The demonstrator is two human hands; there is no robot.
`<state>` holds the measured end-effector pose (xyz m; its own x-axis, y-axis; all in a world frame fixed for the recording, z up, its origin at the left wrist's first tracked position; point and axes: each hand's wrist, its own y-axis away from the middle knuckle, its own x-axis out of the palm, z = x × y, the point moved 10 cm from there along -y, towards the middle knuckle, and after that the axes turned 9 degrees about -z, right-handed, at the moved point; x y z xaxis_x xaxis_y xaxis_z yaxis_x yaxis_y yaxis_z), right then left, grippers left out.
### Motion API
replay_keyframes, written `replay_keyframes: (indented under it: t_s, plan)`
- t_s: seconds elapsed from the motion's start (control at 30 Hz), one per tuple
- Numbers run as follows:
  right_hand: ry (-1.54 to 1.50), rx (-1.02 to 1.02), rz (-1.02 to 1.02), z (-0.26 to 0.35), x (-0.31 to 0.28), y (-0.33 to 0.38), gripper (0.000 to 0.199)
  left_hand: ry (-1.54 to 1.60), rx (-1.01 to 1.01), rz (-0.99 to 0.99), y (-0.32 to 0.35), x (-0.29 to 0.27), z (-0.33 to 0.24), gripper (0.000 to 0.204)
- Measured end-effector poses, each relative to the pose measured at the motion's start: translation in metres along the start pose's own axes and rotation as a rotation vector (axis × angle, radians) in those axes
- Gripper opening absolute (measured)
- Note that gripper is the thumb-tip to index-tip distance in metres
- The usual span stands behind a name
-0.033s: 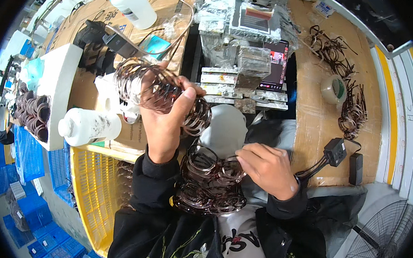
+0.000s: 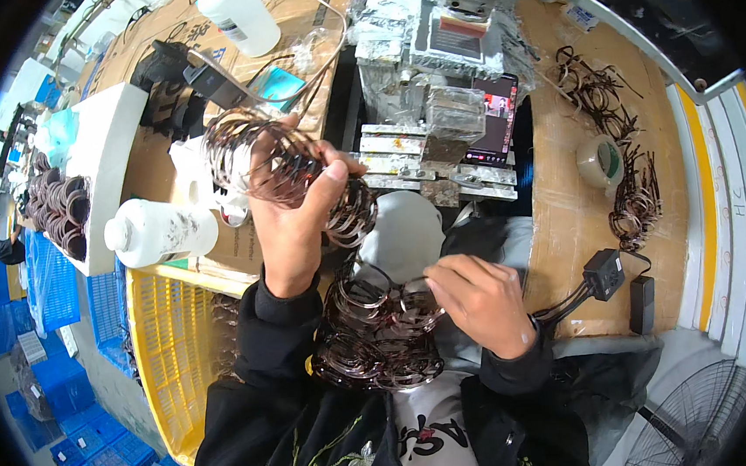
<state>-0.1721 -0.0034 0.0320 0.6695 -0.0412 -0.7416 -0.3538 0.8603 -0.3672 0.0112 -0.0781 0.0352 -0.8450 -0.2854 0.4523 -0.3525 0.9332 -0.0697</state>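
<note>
Raised in front of me, my left hand (image 2: 293, 235) is closed round a thick bundle of thin, glossy dark brown rings (image 2: 240, 156). Part of that bundle hangs out past the thumb side. On my lap lies a heap of similar loose rings (image 2: 374, 351). My right hand (image 2: 485, 303) is at the right edge of this heap, its thumb and fingers pinched together at a ring. The exact grip of the right fingertips is partly hidden. A rounded pale grey surface (image 2: 401, 235) shows between the two hands.
Ahead stands a plastic-wrapped machine (image 2: 397, 148) with a phone (image 2: 494, 123) propped on it. White bottles (image 2: 167, 230) and a yellow crate (image 2: 171, 336) are at left. At right, more brown rings (image 2: 638, 203), a tape roll (image 2: 600, 162) and a black adapter (image 2: 604, 274) lie on cardboard.
My left hand and its bundle have shifted slightly to the left. My right hand stays almost in place, still pinched at the heap.
</note>
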Motion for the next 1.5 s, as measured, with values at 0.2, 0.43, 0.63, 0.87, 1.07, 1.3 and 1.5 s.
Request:
replay_keyframes:
  t_s: [0.2,0.43,0.63,0.87,1.07,1.3,1.5]
  plan:
    - [-0.156,0.132,-0.243,-0.026,-0.056,-0.009,0.008,-0.118,0.084,-0.019,-0.003,-0.010,-0.012,0.050]
    - [-0.827,0.181,-0.978,-0.115,-0.085,-0.035,0.017,-0.092,0.046,-0.047,-0.005,-0.016,-0.004,0.048]
    - [-1.014,0.363,-0.821,-0.163,-0.022,-0.084,0.018,-0.142,-0.047,-0.078,0.002,-0.017,0.006,0.049]
    - [-1.017,0.368,-0.831,-0.176,-0.011,-0.092,0.012,-0.056,-0.198,0.046,0.003,-0.010,0.024,0.055]
    - [-0.877,0.398,-0.921,-0.163,-0.018,-0.071,0.012,0.158,-0.334,0.141,0.008,0.003,0.033,0.058]
    - [-0.394,-0.071,-0.755,-0.046,-0.039,-0.047,0.010,0.323,-0.375,0.308,0.018,0.025,0.025,0.076]
    - [-0.174,0.028,-0.583,-0.018,-0.010,-0.051,0.011,-0.016,-0.161,0.305,0.016,0.033,0.017,0.096]
